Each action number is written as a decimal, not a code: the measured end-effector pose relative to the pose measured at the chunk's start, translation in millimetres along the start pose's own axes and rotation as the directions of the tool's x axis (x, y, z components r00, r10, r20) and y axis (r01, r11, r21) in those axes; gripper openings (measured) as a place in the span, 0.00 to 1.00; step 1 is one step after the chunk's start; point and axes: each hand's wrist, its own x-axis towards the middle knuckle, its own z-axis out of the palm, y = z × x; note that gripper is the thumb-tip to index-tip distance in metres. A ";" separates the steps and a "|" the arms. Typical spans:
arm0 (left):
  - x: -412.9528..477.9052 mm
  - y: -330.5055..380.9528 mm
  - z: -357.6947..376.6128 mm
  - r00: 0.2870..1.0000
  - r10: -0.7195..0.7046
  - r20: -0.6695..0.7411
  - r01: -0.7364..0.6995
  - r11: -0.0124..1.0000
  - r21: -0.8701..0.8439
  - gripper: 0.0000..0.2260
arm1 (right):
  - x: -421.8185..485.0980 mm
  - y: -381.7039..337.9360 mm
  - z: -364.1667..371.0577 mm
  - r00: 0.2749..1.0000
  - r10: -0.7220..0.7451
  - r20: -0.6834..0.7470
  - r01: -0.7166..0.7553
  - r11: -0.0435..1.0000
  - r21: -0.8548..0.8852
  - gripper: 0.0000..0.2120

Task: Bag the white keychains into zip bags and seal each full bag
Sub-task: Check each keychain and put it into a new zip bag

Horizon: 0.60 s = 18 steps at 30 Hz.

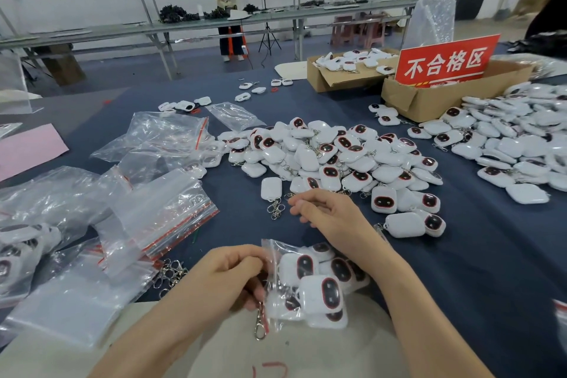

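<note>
A dark blue cloth-covered table point(460, 270) in a white-walled workroom is strewn with a pile of white plastic keychains point(331, 159). A clear zip bag point(310, 282) of them is gripped at its mouth by the left hand point(227, 279). The right hand point(325, 212) is held relaxed, loosely curled, beside the pile. Whether the bag is sealed cannot be made out.

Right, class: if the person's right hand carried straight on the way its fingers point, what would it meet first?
Probably the metal clasp of the lone face-down keychain, lying just beyond the fingertips of the right hand, though the hand's height above it is unclear.
</note>
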 end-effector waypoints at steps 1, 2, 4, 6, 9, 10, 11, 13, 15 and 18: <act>0.0 -0.6 -1.1 1.000 0.007 -0.028 -0.008 0.999 -0.031 0.13 | -0.4 -0.1 -0.3 1.000 0.004 -0.001 -0.004 1.000 -0.001 0.12; 0.7 -1.4 -2.4 0.998 0.017 -0.065 -0.021 0.998 -0.051 0.13 | -0.6 -0.4 -0.5 1.000 0.007 -0.001 -0.007 1.000 -0.003 0.11; 4.2 -5.5 -6.1 0.989 0.047 -0.143 -0.057 0.996 -0.063 0.11 | -0.8 -1.0 -0.7 1.000 0.014 -0.004 -0.014 1.000 -0.003 0.09; 9.4 -9.9 -10.6 0.974 0.092 -0.209 -0.104 0.993 -0.051 0.11 | -0.9 -1.7 -0.8 1.000 0.014 -0.006 -0.015 1.000 -0.001 0.09; 22.0 -11.0 -18.5 0.948 0.173 -0.268 -0.174 0.985 0.019 0.11 | -0.1 -1.9 -1.0 1.000 0.020 -0.014 -0.020 1.000 0.006 0.09; 29.1 -10.3 -21.0 0.936 0.209 -0.284 -0.199 0.978 0.062 0.11 | 0.5 -1.8 -1.1 0.999 0.026 -0.021 -0.026 1.000 0.013 0.09; 37.5 -9.2 -23.3 0.920 0.252 -0.301 -0.225 0.967 0.122 0.11 | 1.1 -1.7 -1.4 0.999 0.035 -0.033 -0.034 0.999 0.026 0.09; 57.0 -5.0 -25.5 0.877 0.353 -0.326 -0.263 0.921 0.288 0.09 | 2.7 -1.7 -3.2 0.995 0.064 -0.072 -0.058 0.995 0.085 0.10; 75.7 0.7 -22.1 0.857 0.428 -0.286 -0.271 0.847 0.457 0.11 | 4.4 -2.2 -5.7 0.985 0.121 -0.122 -0.096 0.976 0.195 0.09; 103.8 9.6 -12.1 0.891 0.421 -0.169 -0.233 0.744 0.626 0.26 | 7.1 -3.3 -10.2 0.948 0.257 -0.188 -0.158 0.892 0.424 0.07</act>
